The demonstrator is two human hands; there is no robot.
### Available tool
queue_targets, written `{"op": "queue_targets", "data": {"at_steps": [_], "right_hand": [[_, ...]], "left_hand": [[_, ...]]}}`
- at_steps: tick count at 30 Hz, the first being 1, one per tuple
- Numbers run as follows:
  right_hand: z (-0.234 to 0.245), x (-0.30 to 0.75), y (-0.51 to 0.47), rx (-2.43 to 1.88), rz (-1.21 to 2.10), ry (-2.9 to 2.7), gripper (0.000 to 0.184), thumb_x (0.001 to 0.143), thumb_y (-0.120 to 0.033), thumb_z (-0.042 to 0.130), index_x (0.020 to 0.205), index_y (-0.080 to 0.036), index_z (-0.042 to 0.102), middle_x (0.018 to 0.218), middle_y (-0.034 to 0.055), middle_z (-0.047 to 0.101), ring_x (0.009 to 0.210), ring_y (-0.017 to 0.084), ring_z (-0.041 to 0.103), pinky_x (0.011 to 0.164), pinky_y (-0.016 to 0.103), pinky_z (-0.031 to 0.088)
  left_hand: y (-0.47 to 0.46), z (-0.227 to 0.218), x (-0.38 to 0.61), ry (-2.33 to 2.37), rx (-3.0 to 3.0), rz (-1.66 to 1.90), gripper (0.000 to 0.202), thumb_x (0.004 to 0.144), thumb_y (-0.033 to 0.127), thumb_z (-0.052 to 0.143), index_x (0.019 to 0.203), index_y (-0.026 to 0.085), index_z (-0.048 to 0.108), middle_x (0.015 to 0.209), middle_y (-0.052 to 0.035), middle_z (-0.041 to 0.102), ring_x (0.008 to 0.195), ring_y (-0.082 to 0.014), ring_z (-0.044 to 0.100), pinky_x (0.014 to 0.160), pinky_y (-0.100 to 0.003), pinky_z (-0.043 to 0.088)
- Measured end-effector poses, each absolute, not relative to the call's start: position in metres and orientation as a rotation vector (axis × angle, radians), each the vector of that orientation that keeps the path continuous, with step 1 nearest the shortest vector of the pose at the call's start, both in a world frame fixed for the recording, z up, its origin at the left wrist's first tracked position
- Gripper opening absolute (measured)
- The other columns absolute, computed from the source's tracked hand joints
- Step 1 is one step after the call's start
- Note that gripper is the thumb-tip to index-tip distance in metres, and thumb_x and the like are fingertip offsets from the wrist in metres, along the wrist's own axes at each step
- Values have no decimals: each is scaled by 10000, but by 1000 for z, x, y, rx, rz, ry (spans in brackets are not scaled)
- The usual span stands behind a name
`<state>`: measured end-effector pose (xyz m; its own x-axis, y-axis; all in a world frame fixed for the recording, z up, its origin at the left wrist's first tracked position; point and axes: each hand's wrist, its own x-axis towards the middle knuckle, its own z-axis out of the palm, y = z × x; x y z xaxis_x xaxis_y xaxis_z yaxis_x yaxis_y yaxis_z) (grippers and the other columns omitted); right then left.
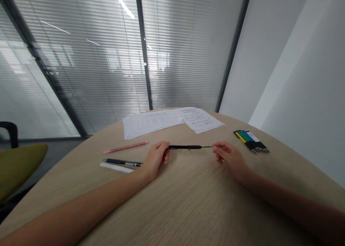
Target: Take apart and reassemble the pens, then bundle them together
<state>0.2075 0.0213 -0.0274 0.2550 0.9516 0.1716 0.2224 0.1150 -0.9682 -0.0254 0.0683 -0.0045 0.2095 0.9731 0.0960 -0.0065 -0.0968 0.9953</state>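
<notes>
My left hand (158, 158) is closed round the rear end of a black pen (185, 147), which lies level and points to the right. From the pen's front end sticks a thin dark rod (207, 146) that looks like a refill. My right hand (228, 156) pinches the far end of that rod between thumb and fingertips, its other fingers curled. Left of my left hand lie a black pen with a silver band (122, 162), a white strip-like item (115, 167) partly behind my wrist, and a pink pen (126, 147).
To the right lies a row of several pens (251, 141) with yellow, green, blue and white barrels. Printed papers (153, 122) spread over the back of the round wooden table (167, 210). A green chair (21, 167) stands at left, and blinds cover the glass wall behind.
</notes>
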Motion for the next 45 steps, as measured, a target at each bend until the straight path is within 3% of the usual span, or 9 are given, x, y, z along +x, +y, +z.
{"op": "queue_targets", "data": {"at_steps": [7, 14, 23, 36, 45], "right_hand": [[-24, 204, 20, -1329, 694, -1140, 259, 630, -377, 579, 771, -168, 519, 521, -33, 519, 444, 96, 462, 436, 226, 348], [-25, 203, 18, -1350, 596, -1237, 214, 697, -386, 509, 734, -176, 507, 491, -40, 495, 434, 96, 457, 447, 225, 361], [-32, 206, 19, -1444, 646, -1298, 350, 754, -461, 408, 554, -178, 455, 467, -27, 460, 411, 100, 432, 426, 234, 353], [-33, 206, 22, -1267, 732, -1239, 248, 687, -398, 542, 796, -189, 463, 505, -57, 471, 422, 89, 433, 403, 209, 334], [-32, 207, 20, -1323, 704, -1260, 286, 744, -450, 452, 658, -178, 474, 506, -36, 470, 429, 92, 427, 422, 221, 342]], "left_hand": [[69, -5, -26, 1012, 1338, 1142, 284, 689, 388, 457, 518, 163, 428, 328, 67, 367, 304, -68, 312, 364, -204, 217], [72, -7, -27, 995, 1296, 1164, 291, 704, 382, 451, 522, 156, 438, 334, 66, 371, 312, -64, 323, 372, -201, 231], [65, -4, -24, 1031, 1419, 1063, 328, 699, 389, 454, 467, 166, 392, 337, 60, 373, 310, -63, 320, 371, -204, 225], [72, -8, -26, 1006, 1308, 1126, 293, 692, 396, 459, 521, 160, 434, 324, 65, 373, 304, -70, 321, 372, -206, 236], [70, -6, -26, 1020, 1298, 1137, 294, 697, 388, 452, 511, 162, 423, 328, 65, 372, 309, -68, 320, 376, -207, 229]]}}
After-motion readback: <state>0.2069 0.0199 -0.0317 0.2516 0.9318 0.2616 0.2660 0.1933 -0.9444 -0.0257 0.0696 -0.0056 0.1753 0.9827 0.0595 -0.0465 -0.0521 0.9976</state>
